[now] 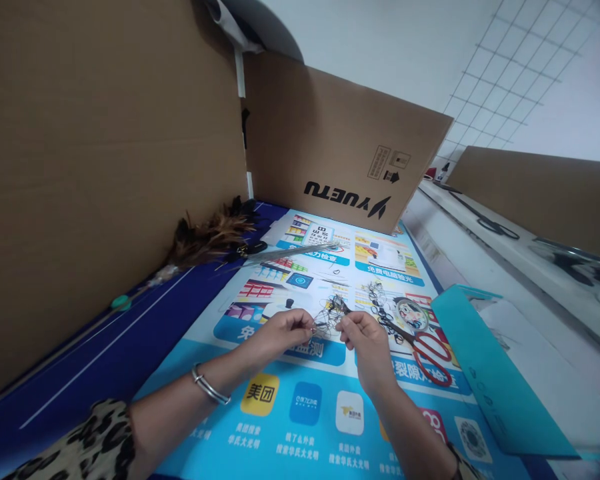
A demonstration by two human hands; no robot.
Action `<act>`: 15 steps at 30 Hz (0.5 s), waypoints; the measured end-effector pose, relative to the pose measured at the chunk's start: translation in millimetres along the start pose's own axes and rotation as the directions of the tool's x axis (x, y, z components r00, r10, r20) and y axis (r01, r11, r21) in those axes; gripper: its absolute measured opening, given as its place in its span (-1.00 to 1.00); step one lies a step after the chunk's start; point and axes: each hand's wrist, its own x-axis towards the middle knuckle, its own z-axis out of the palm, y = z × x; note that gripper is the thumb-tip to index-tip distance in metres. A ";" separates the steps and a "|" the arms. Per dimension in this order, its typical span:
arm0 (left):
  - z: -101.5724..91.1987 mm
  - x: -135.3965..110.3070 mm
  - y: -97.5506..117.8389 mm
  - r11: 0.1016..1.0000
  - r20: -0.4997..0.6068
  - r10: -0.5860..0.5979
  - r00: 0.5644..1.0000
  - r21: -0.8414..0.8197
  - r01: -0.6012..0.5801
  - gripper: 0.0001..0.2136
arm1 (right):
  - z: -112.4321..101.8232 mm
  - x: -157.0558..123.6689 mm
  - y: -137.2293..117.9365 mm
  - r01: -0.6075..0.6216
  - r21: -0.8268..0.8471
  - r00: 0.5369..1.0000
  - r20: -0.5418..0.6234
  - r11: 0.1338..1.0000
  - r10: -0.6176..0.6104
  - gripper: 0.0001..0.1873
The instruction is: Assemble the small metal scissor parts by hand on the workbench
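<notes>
My left hand (287, 331) pinches the left side of a tangle of thin wire-like strands (327, 321), dark at the top and pale below. At its right side the fingertips of my right hand (367, 343) are closed on the same tangle. The strands span the short gap between my hands, just above the printed sheet (285, 380). Right of my right hand lie scissors (433, 357) with red handles, their blades pointing up and left. A second loose clump of dark loops and thin strands (376, 300) rests near the blades.
Cardboard panels (330, 133) wall off the left and back. Brown feathers (205, 237) lie along the left panel. A bundle of long, shiny strands (300, 252) crosses the sheet's far part. A teal open box (480, 373) stands at the right, beside a white ledge (510, 227).
</notes>
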 end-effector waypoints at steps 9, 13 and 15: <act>0.5 -0.5 3.5 1.000 -0.006 -0.009 1.000 -0.011 0.009 -0.91 | 0.2 0.4 3.0 -0.003 0.012 1.000 -0.008 1.000 0.003 -0.83; 0.3 -1.5 4.6 0.998 -0.008 -0.044 0.999 -0.054 0.044 -0.90 | -0.4 0.6 1.7 -0.001 0.008 1.000 0.001 1.000 0.001 -0.83; -0.2 -2.4 5.1 0.994 0.011 -0.047 0.999 -0.094 0.048 -0.89 | -0.5 0.6 1.0 0.002 0.005 1.000 0.006 1.000 -0.002 -0.83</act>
